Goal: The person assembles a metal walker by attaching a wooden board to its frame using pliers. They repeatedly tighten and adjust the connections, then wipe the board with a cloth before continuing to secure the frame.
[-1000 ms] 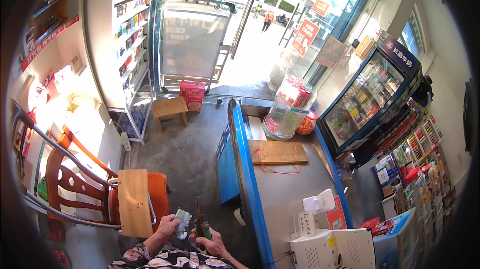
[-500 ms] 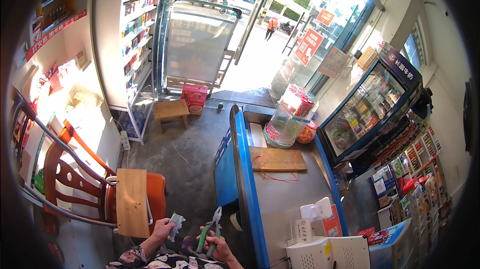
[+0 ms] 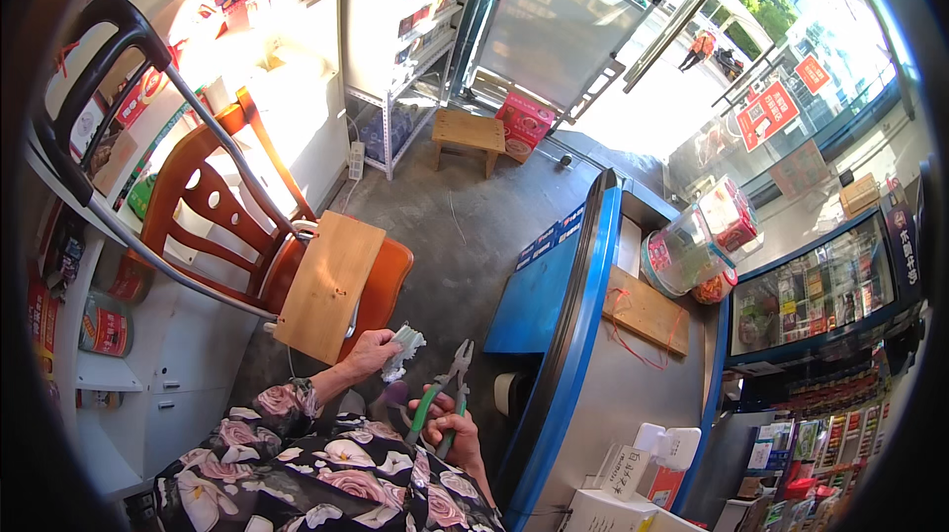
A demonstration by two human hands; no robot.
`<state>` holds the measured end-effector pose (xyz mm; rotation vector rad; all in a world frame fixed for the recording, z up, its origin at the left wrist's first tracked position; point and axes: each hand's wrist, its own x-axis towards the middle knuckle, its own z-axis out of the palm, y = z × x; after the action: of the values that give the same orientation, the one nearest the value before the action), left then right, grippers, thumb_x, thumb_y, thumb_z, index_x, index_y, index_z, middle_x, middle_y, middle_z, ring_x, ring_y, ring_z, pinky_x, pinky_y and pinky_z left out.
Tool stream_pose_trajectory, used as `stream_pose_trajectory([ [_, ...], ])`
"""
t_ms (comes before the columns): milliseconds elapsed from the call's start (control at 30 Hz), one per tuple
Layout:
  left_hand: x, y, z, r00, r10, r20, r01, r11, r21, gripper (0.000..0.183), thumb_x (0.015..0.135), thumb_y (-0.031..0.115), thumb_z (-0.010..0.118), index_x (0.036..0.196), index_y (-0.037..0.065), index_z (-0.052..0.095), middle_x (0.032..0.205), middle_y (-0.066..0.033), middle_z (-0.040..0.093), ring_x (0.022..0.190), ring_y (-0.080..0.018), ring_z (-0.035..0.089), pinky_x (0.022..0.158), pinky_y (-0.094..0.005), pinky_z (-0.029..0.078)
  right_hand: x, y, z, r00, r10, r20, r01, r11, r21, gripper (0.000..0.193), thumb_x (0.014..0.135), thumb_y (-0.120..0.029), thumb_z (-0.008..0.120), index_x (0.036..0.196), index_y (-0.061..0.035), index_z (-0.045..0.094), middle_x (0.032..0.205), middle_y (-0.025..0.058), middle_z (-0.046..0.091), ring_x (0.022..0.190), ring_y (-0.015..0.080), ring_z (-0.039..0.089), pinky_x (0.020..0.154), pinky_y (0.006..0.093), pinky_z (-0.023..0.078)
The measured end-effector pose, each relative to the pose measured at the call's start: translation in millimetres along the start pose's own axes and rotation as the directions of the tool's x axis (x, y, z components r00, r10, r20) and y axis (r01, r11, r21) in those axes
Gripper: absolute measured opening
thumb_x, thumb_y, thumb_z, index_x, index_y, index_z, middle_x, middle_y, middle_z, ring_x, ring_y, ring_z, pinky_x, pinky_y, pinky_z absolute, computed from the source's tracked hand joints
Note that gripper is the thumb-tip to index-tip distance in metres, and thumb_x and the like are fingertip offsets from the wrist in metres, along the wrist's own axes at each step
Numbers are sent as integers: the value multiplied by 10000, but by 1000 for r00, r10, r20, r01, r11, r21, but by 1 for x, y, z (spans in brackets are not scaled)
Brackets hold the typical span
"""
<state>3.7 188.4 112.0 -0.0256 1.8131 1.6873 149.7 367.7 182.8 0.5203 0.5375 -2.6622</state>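
Observation:
My left hand is closed, its fingers pinching a small ragged whitish bundle that could be strips of plastic or wire; its exact kind is unclear. To the right of it, my right hand grips a pair of pliers by green handles. The pliers' metal jaws point up and away from me and stand slightly apart, a short way from the bundle without touching it. Both hands are in front of my flowered clothing. Just beyond my left hand, a wooden board lies across an orange-brown chair.
A blue-sided counter stands at the right, bearing a second board with red string and a clear candy jar. A metal-tube handle frame rises at the left. Farther off are a wooden stool and a pink box.
My view has swung right-to-left and downward, so the chair, counter and hands sit farther right in the picture. Both hands keep hold of the whitish bundle and the pliers.

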Motion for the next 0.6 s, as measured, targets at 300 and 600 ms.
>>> stream_pose_trajectory([
  [300,-13,0,12,985,-107,132,104,994,35,216,896,225,547,889,33,643,742,-2,596,619,-76,535,530,-246,456,6,7,5,944,-206,-256,79,898,-432,523,711,34,475,1232,-9,484,1084,222,594,523,162,537,479,254,435],
  [600,-37,-5,20,946,-134,294,236,908,-347,204,892,204,551,995,45,625,857,-22,631,736,-98,598,571,-269,537,5,6,14,881,-405,-246,160,743,-649,408,743,-61,532,1128,74,521,877,177,656,497,104,471,493,216,376],
])
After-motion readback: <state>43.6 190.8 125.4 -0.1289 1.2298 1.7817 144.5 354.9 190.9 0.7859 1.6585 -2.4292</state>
